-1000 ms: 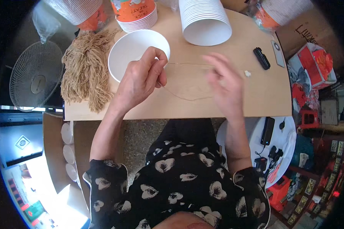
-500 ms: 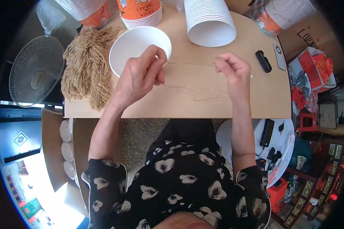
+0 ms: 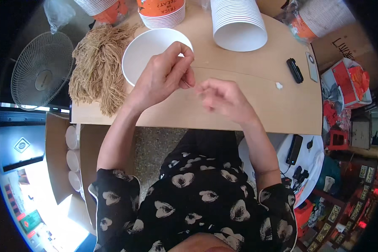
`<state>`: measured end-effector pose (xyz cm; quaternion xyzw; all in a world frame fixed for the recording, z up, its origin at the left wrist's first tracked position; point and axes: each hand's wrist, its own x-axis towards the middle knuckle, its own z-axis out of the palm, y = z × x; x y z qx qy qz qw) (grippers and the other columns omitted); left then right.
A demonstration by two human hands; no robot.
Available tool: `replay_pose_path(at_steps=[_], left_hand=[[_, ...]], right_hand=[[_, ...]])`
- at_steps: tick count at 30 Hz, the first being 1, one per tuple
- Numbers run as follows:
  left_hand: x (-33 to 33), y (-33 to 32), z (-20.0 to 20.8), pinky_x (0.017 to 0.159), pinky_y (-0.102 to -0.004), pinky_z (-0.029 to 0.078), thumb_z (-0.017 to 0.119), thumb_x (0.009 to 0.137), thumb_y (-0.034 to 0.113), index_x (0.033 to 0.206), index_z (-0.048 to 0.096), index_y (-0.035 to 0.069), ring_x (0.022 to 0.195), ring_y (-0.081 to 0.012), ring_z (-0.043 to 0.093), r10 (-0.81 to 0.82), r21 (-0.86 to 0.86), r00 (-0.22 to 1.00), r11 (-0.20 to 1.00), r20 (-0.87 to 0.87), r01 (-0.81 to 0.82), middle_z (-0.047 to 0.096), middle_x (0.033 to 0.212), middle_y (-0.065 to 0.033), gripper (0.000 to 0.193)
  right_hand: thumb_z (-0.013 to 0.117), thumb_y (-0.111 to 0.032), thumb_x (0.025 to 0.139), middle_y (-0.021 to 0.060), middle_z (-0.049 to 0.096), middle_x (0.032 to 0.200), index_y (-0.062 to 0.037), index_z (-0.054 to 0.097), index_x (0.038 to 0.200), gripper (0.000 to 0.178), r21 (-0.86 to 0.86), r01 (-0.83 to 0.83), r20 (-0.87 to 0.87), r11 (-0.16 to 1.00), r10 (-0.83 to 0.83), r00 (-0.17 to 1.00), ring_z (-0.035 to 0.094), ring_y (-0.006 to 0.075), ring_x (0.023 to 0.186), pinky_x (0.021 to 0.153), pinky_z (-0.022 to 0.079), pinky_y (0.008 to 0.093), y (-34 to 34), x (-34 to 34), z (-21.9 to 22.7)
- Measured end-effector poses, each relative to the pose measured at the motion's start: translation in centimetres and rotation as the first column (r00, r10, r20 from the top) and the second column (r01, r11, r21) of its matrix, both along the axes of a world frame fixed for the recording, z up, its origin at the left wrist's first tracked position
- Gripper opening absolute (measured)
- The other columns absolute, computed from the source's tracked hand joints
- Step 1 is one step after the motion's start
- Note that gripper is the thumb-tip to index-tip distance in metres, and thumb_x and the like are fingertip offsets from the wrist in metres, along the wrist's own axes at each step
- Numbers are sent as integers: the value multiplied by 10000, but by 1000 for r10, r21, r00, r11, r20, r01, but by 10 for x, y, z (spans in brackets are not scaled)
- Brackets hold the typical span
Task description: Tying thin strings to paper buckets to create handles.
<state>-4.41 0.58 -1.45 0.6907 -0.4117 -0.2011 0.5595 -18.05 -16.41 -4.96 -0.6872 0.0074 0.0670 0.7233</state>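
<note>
My left hand is closed in a pinch in front of a white paper bowl. A thin tan thread runs rightward from its fingertips above the tabletop. Just to the right and slightly lower is my right hand, its fingers bent and smeared by motion, their tips close to the left fingertips. Whether the right fingers hold anything is hidden by the blur. On the left of the table lies a bundle of tan yarn, beside the bowl.
Stacked white paper buckets lie on their side at the back, near an orange printed bucket stack. A black clip-like object and a small white scrap are at the right. A fan stands left of the table.
My right hand has swung left and down toward the left hand. My left hand has shifted slightly right and up. The view has moved a little; the white scrap now shows fully.
</note>
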Motion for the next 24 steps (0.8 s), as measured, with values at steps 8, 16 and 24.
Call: replay_pose_path(at_steps=[8, 16, 24], left_hand=[[-3, 0, 1, 621, -242, 559, 487, 1039, 164, 1021, 527, -10, 669, -100, 663, -100, 11, 986, 995, -132, 103, 698, 782, -100, 179], [5, 3, 8, 630, -199, 502, 515, 1038, 207, 1061, 563, 17, 724, -49, 608, -178, 127, 975, 972, -133, 195, 670, 815, -30, 197], [6, 3, 7, 533, -200, 436, 585, 998, 201, 991, 662, -2, 596, -32, 559, -203, 110, 965, 969, -167, 222, 648, 671, -8, 216]], right_hand=[[624, -105, 943, -74, 515, 681, 4, 637, 1080, 176, -167, 415, 298, 894, -356, 886, 403, 5, 611, 531, 331, 194, -2, 13, 34], [692, -62, 888, -80, 517, 629, 13, 675, 855, 84, -370, 141, 187, 918, -74, 979, 393, 2, 562, 494, 312, 205, -27, 34, 46], [666, -70, 903, -63, 566, 712, 5, 663, 863, 86, -351, 72, 174, 934, -10, 985, 461, 6, 634, 555, 362, 188, -34, 46, 54]])
